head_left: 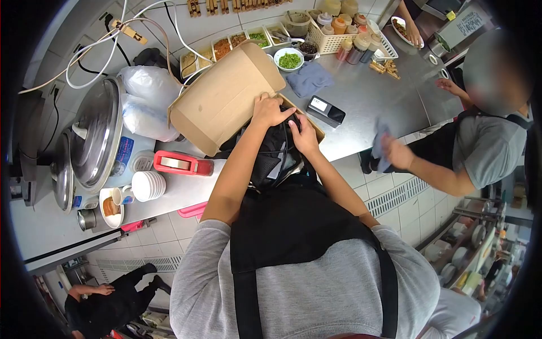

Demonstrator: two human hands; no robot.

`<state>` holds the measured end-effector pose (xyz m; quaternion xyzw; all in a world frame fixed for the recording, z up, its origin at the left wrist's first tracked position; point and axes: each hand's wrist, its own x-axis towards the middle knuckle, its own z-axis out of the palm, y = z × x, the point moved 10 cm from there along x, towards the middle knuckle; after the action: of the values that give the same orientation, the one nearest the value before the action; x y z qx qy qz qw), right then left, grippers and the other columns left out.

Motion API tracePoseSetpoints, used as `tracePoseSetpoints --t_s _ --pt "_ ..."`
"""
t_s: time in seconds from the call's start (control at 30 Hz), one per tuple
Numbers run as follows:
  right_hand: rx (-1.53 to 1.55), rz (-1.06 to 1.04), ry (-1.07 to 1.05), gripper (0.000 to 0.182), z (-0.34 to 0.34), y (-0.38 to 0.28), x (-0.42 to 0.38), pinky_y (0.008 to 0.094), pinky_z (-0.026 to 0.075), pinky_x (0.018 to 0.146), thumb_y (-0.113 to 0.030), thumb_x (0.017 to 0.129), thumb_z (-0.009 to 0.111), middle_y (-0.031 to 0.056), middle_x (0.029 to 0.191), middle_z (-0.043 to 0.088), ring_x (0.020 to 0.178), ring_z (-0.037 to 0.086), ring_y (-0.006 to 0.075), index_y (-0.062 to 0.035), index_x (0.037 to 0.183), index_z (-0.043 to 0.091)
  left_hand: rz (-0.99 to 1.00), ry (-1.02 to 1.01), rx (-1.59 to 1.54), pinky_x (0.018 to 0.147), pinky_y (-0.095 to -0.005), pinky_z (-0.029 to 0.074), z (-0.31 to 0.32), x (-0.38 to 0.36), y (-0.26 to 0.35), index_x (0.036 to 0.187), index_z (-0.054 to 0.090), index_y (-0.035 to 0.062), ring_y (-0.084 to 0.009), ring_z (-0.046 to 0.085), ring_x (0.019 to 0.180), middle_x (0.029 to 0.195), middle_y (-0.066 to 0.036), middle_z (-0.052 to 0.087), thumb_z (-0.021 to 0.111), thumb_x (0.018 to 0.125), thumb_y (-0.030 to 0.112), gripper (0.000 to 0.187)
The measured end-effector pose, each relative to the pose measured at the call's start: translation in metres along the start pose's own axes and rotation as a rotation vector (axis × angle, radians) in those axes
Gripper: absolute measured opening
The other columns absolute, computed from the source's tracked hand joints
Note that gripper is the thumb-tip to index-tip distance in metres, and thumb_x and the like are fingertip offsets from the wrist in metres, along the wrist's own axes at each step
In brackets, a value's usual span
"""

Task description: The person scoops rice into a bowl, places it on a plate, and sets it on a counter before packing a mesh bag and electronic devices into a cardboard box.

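A black bag [264, 161] with mesh and straps sits against my front at the counter's edge, partly hidden by my forearms and apron. My left hand [272, 111] grips its upper edge, fingers curled and thumb pointing right. Just to the right, my right hand [305, 135] closes on the bag's other side, with the thumb up. The fingertips of both hands are partly hidden. Behind the bag an open cardboard box [217, 101] lies on the counter, its lid flap spread to the left, and my left fingers are close against its edge.
Right of the box are a black card-reader-like device [326, 111], a blue cloth [309, 79] and a bowl of chopped greens [289, 59]. A red tape dispenser [183, 164] and stacked white cups [148, 186] stand left. A co-worker [480, 130] with a cloth stands right.
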<state>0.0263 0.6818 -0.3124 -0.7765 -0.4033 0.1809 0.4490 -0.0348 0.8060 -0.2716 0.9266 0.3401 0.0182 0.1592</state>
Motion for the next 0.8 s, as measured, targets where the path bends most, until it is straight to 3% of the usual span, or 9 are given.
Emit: tracePoseSetpoints --t_s 0.1,0.17,0.23,0.33,0.4,0.53,0.57,0.63,0.8 --pt "-0.243 0.013 -0.043 0.038 0.005 -0.001 -0.001 0.0443 0.047 0.081 -0.028 0.088 0.055 0.0236 0.102 0.061 0.093 0.059 0.0406 -0.0006 0.115 0.054 -0.004 -0.151 0.153 0.095 -0.0452 0.03 0.023 0.002 0.006 0.105 0.064 0.0042 -0.0296 0.044 0.113 0.114 -0.015 0.058 0.047 0.078 0.065 0.069" --pt "-0.384 0.005 -0.071 0.037 0.01 -0.002 -0.001 0.0458 0.048 0.077 -0.027 0.089 0.053 0.023 0.097 0.062 0.088 0.06 0.0408 0.0005 0.113 0.055 -0.036 0.033 0.356 0.098 -0.0446 0.028 0.03 0.006 0.011 0.113 0.059 0.0009 -0.0295 0.041 0.116 0.124 -0.019 0.051 0.047 0.079 0.065 0.074" --pt "-0.589 0.018 -0.096 0.038 0.016 0.0 0.001 0.0445 0.051 0.074 -0.03 0.09 0.049 0.0188 0.1 0.061 0.092 0.062 0.0321 -0.0014 0.114 0.056 -0.044 0.02 0.323 0.097 -0.0465 0.032 0.023 0.008 0.012 0.118 0.053 -0.0034 -0.0348 0.043 0.115 0.128 -0.023 0.044 0.048 0.078 0.066 0.08" --pt "-0.726 -0.03 -0.078 0.031 0.012 -0.004 -0.002 0.0414 0.052 0.067 -0.026 0.09 0.048 0.0166 0.092 0.064 0.082 0.065 0.0307 -0.0024 0.106 0.06 0.034 0.042 -0.167 0.087 -0.044 0.043 -0.013 0.006 0.007 0.11 0.056 -0.0041 -0.041 0.053 0.099 0.109 -0.028 0.053 0.059 0.077 0.057 0.07" --pt "-0.83 0.017 -0.15 0.027 0.018 0.012 0.001 0.0399 0.053 0.065 -0.022 0.089 0.046 0.0144 0.083 0.067 0.074 0.067 0.0317 -0.005 0.092 0.067 0.185 0.239 -0.239 0.087 -0.0424 0.043 -0.083 -0.039 0.012 0.108 0.057 -0.0029 -0.0394 0.053 0.101 0.106 -0.025 0.055 0.059 0.08 0.052 0.062" --pt "-0.899 -0.026 -0.289 0.026 0.016 0.001 0.006 0.0391 0.054 0.066 -0.018 0.085 0.048 0.0165 0.079 0.068 0.075 0.067 0.0312 -0.006 0.077 0.07 -0.076 0.1 -0.139 0.096 -0.0457 0.037 -0.113 -0.151 -0.027 0.123 0.048 -0.0015 -0.0398 0.045 0.114 0.119 -0.023 0.051 0.063 0.072 0.06 0.081" --pt "-0.896 -0.032 -0.296 0.026 0.015 0.002 0.006 0.0391 0.054 0.066 -0.018 0.085 0.048 0.0165 0.079 0.068 0.075 0.067 0.0312 -0.006 0.077 0.07 -0.221 -0.058 -0.088 0.101 -0.0478 0.032 -0.099 -0.176 -0.039 0.136 0.032 0.0 -0.0464 0.038 0.12 0.131 -0.03 0.038 0.07 0.06 0.065 0.108" --pt "-0.901 -0.117 -0.334 0.022 0.014 0.003 0.003 0.0394 0.054 0.067 -0.016 0.083 0.051 0.0156 0.081 0.068 0.075 0.067 0.0319 -0.007 0.079 0.07 -0.177 0.016 -0.163 0.102 -0.0532 0.028 -0.074 -0.209 -0.039 0.142 0.016 0.0005 -0.0538 0.03 0.122 0.135 -0.037 0.025 0.076 0.048 0.066 0.129" --pt "-0.321 -0.355 0.084 0.033 -0.08 -0.064 -0.045 0.0434 0.046 0.072 -0.02 0.084 0.062 0.0198 0.094 0.051 0.086 0.053 0.0366 0.0023 0.1 0.045 -0.132 0.304 -0.356 0.103 -0.0532 0.027 -0.05 -0.214 -0.025 0.143 0.011 0.0011 -0.0551 0.023 0.126 0.138 -0.039 0.017 0.085 0.043 0.051 0.134"
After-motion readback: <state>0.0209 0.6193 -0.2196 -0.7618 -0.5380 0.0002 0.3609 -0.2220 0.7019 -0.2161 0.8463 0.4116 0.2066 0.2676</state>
